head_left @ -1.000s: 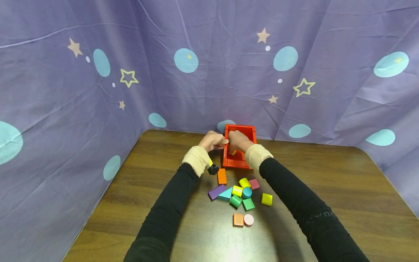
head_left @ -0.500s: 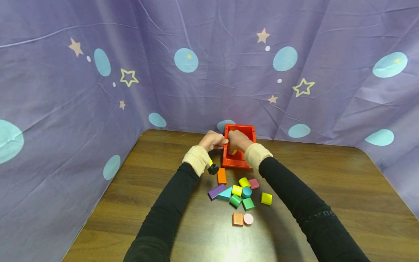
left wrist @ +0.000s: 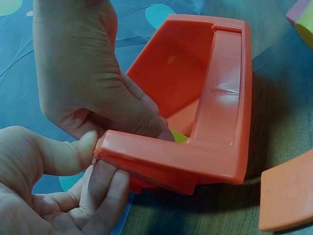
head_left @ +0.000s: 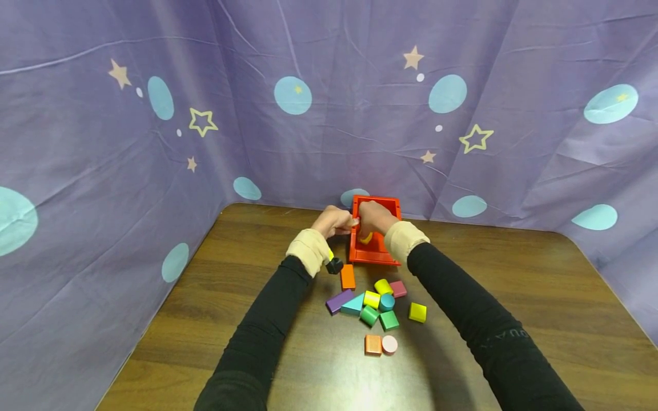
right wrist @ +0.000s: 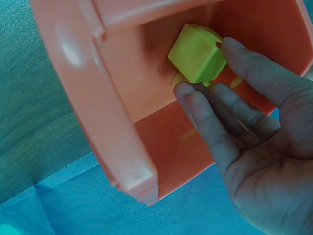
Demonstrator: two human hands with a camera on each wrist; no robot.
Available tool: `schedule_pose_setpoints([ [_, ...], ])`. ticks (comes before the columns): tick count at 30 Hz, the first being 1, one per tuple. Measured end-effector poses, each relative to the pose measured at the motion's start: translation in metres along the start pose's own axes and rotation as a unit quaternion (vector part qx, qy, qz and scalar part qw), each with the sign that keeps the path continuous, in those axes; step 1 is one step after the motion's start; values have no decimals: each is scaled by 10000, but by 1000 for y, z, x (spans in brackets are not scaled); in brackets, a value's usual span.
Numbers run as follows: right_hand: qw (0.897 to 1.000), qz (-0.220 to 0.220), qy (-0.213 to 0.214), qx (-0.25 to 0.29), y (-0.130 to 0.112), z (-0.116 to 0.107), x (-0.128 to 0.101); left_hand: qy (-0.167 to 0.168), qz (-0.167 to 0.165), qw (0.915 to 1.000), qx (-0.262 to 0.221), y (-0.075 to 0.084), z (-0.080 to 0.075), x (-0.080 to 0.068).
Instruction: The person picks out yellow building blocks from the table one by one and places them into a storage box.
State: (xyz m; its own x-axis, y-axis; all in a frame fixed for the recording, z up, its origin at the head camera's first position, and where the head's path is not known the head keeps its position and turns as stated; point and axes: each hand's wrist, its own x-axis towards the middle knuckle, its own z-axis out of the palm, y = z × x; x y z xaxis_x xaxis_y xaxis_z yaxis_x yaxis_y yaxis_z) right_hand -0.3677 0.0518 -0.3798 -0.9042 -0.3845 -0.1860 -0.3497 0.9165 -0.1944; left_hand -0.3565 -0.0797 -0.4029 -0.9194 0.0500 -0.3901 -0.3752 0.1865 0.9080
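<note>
**Both hands at the orange box, yellow block inside**

Head view: an orange plastic rectangular box (head_left: 375, 228) stands at the far edge of the brown wood-grain counter (head_left: 514, 297), close to the purple star-and-dot patterned cloth backdrop (head_left: 329, 114). Both hands meet at the box's left near corner.

Left hand (left wrist: 63, 196): thumb pressed against the outside of the box rim, fingers curled under the same corner; it pinches the rim. In the left wrist view the box is tilted, its open side facing the camera.

Right hand (right wrist: 244, 142): reaches into the box. Fingers nearly straight and close together, fingertips (right wrist: 188, 95) touching a yellow-green wooden cube (right wrist: 198, 54) that sits against the inner wall of the box. Index finger lies along one side of the cube, the other fingers below it. Whether the thumb closes on the cube cannot be told; the thumb is out of view.

Near side of the box, on the counter: a loose cluster of small coloured wooden blocks (head_left: 377, 302) including an orange rectangular block (head_left: 348, 276) just beside the box, a purple slab (head_left: 339, 300), a teal wedge (head_left: 353, 306), yellow and green cylinders, a green cube and a yellow cube (head_left: 417, 312). Set a little apart, nearer the person: an orange square block (head_left: 373, 345) touching a pale pink disc (head_left: 389, 344).

Both arms wear black sleeves with beige cuffs (head_left: 308, 251).
</note>
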Motion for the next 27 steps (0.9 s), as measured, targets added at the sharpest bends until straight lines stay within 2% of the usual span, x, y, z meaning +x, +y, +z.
schedule_pose_setpoints([
  [27,9998,129,31,162,-3,2,7,23,-6,10000,37,0,-2,-2],
])
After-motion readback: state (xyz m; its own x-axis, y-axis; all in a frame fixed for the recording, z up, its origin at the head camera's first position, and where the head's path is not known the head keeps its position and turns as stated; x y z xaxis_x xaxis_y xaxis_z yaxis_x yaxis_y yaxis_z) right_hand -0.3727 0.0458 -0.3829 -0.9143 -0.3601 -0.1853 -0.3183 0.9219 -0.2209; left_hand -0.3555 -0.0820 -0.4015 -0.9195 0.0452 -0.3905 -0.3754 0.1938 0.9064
